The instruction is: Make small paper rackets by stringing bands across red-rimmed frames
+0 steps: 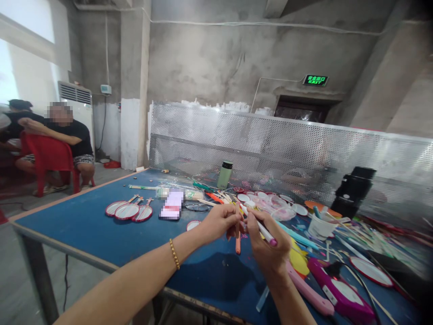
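Diagonally within the pinched right hand [272, 246], a white marker [265, 231], purple end down.

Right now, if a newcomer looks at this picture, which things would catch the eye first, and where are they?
Probably the left hand and right hand come first, close together above the blue table, the right holding a white pen-like tool and the left, apparently, an orange stick. Next, perhaps, the green exit sign glowing high at upper right, then three red-rimmed paddles grouped on the table's left part.
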The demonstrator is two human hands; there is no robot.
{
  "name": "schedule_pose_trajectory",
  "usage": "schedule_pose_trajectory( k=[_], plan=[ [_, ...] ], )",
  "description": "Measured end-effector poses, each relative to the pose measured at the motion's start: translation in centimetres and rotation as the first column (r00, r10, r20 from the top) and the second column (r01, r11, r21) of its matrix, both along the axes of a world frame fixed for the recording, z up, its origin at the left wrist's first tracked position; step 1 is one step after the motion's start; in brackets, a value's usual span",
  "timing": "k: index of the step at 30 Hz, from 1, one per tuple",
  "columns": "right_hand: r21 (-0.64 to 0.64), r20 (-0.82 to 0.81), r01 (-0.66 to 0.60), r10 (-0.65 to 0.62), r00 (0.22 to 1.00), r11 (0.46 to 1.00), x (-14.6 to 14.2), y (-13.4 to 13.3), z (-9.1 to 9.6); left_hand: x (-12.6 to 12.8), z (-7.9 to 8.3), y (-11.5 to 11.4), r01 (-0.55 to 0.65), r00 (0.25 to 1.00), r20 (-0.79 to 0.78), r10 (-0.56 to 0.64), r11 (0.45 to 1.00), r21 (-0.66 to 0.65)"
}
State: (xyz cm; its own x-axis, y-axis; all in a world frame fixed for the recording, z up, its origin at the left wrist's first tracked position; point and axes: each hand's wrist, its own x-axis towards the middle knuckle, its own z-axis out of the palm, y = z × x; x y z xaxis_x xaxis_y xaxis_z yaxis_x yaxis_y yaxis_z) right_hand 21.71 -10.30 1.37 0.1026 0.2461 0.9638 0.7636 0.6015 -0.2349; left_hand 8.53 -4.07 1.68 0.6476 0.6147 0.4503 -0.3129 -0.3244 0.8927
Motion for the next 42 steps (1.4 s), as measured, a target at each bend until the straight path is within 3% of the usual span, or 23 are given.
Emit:
schedule_pose_trajectory(
  k=[42],
  plan=[
    [0.021, 0.028, -0.005, 0.004, 1.0, 1.0, 0.06, -0.12, 0.18, 0.1, 0.02, 0.22, 0.001, 1.0, 0.02, -0.001, 1.0, -0.013]
  ],
)
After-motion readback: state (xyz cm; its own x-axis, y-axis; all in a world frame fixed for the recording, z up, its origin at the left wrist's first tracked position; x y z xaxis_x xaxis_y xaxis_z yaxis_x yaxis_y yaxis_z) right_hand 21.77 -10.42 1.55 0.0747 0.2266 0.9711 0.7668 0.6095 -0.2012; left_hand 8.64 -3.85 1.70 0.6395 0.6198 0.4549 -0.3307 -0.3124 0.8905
